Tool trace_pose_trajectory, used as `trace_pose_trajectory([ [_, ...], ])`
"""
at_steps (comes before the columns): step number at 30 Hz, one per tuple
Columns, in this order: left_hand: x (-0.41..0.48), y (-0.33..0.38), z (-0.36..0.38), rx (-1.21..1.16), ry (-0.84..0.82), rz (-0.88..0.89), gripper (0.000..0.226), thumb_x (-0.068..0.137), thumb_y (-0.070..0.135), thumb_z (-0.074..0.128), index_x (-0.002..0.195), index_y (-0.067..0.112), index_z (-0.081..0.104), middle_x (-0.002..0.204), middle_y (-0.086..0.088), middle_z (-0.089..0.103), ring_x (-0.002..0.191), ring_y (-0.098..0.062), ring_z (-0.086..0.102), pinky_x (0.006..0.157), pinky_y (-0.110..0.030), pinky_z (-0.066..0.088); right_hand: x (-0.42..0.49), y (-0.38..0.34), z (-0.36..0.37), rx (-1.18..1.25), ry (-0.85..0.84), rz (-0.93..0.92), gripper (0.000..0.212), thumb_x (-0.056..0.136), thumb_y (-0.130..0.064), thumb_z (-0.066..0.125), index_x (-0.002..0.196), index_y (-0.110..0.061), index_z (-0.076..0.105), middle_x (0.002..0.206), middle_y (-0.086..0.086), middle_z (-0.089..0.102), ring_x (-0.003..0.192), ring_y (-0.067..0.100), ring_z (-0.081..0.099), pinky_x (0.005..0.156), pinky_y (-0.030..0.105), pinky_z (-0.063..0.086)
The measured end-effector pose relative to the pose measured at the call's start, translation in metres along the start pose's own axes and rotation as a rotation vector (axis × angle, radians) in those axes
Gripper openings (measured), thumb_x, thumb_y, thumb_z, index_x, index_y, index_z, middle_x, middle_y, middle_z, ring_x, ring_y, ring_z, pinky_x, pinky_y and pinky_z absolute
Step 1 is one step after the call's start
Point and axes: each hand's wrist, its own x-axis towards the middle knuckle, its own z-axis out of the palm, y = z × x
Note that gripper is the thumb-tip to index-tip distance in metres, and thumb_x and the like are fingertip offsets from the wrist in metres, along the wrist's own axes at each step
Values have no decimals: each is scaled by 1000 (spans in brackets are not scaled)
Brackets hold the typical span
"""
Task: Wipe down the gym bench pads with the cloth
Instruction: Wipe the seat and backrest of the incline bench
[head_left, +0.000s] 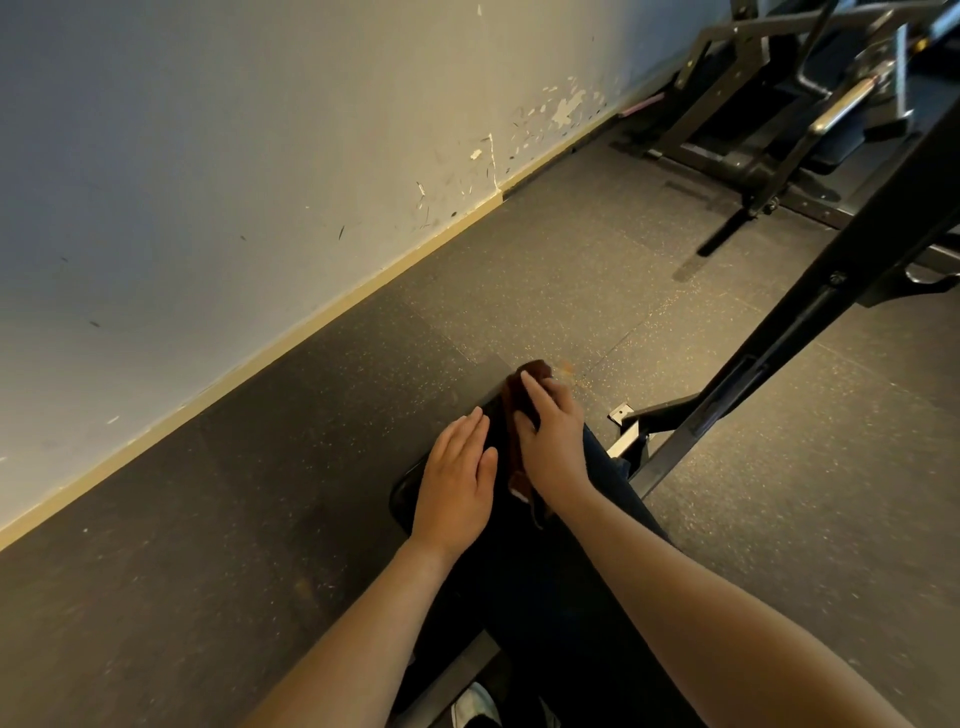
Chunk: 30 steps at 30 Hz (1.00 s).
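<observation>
A black bench pad (408, 491) runs away from me in the lower middle of the view. My left hand (457, 480) lies flat on its left side with straight fingers. A dark brown cloth (511, 410) is spread along the pad's far end. My right hand (550, 431) presses on the cloth from above with extended fingers, and the cloth's ends show beyond the fingertips and under the wrist. Much of the pad is hidden by my arms and my leg in dark trousers.
Dark speckled rubber floor (571, 270) surrounds the bench. A scuffed pale wall (234, 156) with a cream skirting runs along the left. A black slanted frame bar (810, 306) stands at the right. More gym equipment (789, 104) sits at the back right.
</observation>
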Motion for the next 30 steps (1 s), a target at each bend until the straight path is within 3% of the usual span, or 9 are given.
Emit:
trace_pose_trajectory([
  [9, -18, -17, -9, -19, 60, -11, 47, 108, 29, 37, 154, 18, 38, 160, 7, 34, 142, 7, 10, 115, -10, 7, -45, -5, 34, -128, -86, -110, 50, 98, -11, 57, 144, -28, 51, 144, -5, 43, 128, 16, 34, 111, 34, 35],
  [15, -38, -33, -25, 16, 46, -8, 46, 108, 26, 38, 153, 17, 39, 159, 8, 35, 144, 1, 17, 114, -12, 13, -14, -16, 21, -97, 25, 38, 51, 101, -16, 52, 150, -27, 41, 147, -3, 37, 134, 18, 29, 115, 39, 31],
  [20, -66, -49, -34, 26, 68, -42, 46, 107, 24, 40, 151, 14, 41, 157, 3, 37, 143, -13, 26, 114, -22, 25, -62, -25, 59, -198, -58, -91, 50, 99, -15, 55, 145, -32, 48, 144, -7, 39, 127, 15, 35, 108, 42, 39],
  [23, -74, -52, -37, -28, 51, -61, 47, 107, 23, 40, 153, 14, 39, 159, 4, 34, 145, -9, 21, 118, -27, 27, -91, -31, 75, -174, -107, -116, 49, 98, -13, 57, 144, -30, 50, 144, -7, 42, 126, 14, 36, 108, 38, 41],
  [26, -76, -53, -39, -80, 29, -74, 48, 108, 24, 38, 154, 16, 35, 161, 7, 29, 142, 3, 10, 116, -19, 17, -87, -34, 69, -197, -112, -134, 47, 99, -13, 56, 144, -28, 51, 144, -6, 41, 127, 14, 36, 111, 37, 39],
  [30, -82, -58, -40, -140, 18, -91, 47, 108, 25, 36, 155, 20, 33, 162, 12, 26, 145, -1, 9, 115, -22, 21, -58, -37, 54, -127, 10, 48, 52, 101, -20, 53, 151, -28, 39, 149, -3, 32, 132, 18, 28, 113, 37, 29],
])
